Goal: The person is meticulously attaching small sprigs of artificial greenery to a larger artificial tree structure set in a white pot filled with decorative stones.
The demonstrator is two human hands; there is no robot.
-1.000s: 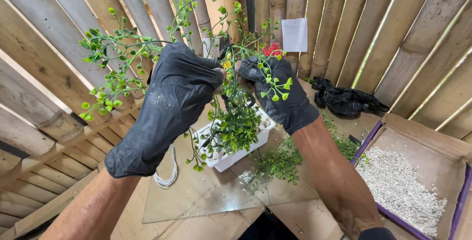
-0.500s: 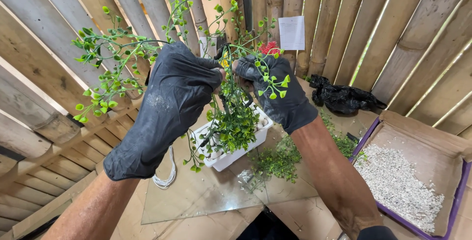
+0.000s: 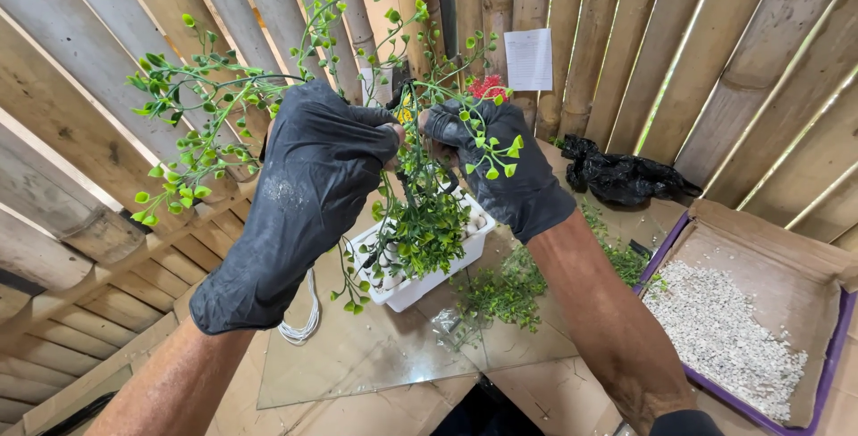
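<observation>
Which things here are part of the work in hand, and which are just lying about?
In hand:
left hand and right hand, both gloved, gripping the green sprig stems
white planter right below them

Lying about:
black bag
cardboard box of white gravel
coiled white cord
loose greenery on the glass sheet

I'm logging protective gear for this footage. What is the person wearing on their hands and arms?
Both the left hand and the right hand wear black, slightly glossy disposable gloves that end at the wrist. The left glove shows pale dusty specks on its back. The forearms are bare, with no sleeves in view.
</observation>
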